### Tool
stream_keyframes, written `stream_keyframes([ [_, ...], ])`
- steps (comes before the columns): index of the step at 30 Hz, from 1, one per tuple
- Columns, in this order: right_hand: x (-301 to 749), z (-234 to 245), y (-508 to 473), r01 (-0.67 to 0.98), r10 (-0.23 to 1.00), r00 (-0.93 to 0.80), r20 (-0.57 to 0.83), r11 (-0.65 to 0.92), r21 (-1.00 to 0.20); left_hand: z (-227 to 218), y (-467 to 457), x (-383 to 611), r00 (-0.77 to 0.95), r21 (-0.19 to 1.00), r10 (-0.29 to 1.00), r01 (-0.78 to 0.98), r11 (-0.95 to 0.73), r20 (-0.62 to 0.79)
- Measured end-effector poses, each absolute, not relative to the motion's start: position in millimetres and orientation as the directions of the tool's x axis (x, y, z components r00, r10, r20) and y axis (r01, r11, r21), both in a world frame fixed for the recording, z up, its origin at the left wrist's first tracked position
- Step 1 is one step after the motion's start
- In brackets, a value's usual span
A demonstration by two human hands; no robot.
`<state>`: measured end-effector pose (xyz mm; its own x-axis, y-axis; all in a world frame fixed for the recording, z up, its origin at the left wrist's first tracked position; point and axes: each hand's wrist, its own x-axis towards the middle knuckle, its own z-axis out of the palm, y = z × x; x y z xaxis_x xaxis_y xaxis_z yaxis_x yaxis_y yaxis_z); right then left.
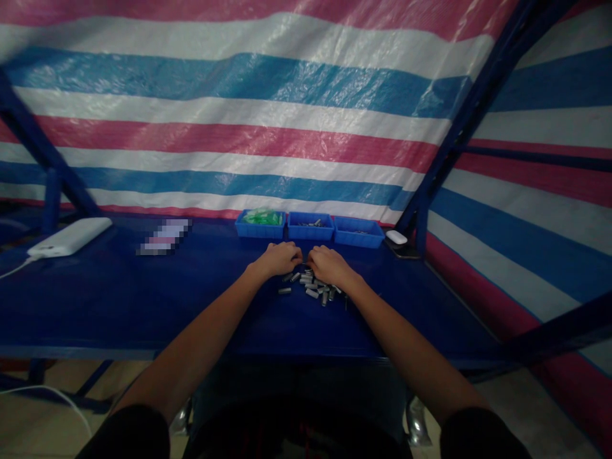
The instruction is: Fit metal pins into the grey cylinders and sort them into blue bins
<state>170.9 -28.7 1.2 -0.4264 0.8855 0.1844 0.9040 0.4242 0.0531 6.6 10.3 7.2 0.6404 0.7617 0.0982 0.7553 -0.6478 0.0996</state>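
My left hand (282, 258) and my right hand (326, 264) are close together over the blue table, fingertips nearly meeting. Both have their fingers curled in a pinch; whatever lies between them is too small or hidden to make out. Right below them is a loose pile of small grey metal cylinders (312, 293), partly covered by my right hand. One cylinder (284, 291) lies apart on the left. Behind my hands stand three blue bins in a row: the left bin (261, 232) with green pieces (262, 217), the middle bin (310, 234) and right bin (358, 240) with small metal parts.
A white power bank (71, 237) with a white cable lies at the far left of the table (201, 319). Beside it is a pixelated flat item (165, 237). At the right, a white case (396, 237) rests on a dark phone-like slab (406, 251). Blue frame posts and striped sheeting enclose the table.
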Motion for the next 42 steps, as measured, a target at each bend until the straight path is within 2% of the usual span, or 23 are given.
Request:
stream_keyframes([
  [3, 174, -1, -26, 0.901, 0.876, -0.421, 0.237, 0.434, -0.002, 8, 10, 7, 0.61, 0.1, 0.782, 0.777, -0.622, 0.127],
  [11, 194, -9, -7, 0.867, 0.892, -0.321, 0.317, 0.412, -0.282, 13, 8, 10, 0.534, 0.219, 0.809, 0.783, -0.583, 0.247],
  [18, 192, -6, -11, 0.818, 0.895, -0.312, 0.318, 0.424, -0.389, 12, 6, 12, 0.482, 0.18, 0.805, 0.808, -0.561, 0.346],
  [26, 189, -2, -16, 0.812, 0.901, -0.283, 0.33, 0.408, -0.418, 16, 5, 11, 0.448, 0.151, 0.819, 0.838, -0.524, 0.358],
  [32, 186, 2, -21, 0.899, 0.896, -0.221, 0.386, 0.341, -0.275, 15, 3, 12, 0.39, 0.201, 0.87, 0.866, -0.458, 0.3],
  [36, 183, 4, -24, 0.923, 0.895, -0.194, 0.401, 0.305, -0.235, 13, 2, 14, 0.395, 0.184, 0.861, 0.865, -0.466, 0.32],
  [42, 183, 5, -22, 0.915, 0.906, -0.156, 0.394, 0.283, -0.288, 16, 2, 14, 0.348, 0.227, 0.866, 0.868, -0.442, 0.358],
])
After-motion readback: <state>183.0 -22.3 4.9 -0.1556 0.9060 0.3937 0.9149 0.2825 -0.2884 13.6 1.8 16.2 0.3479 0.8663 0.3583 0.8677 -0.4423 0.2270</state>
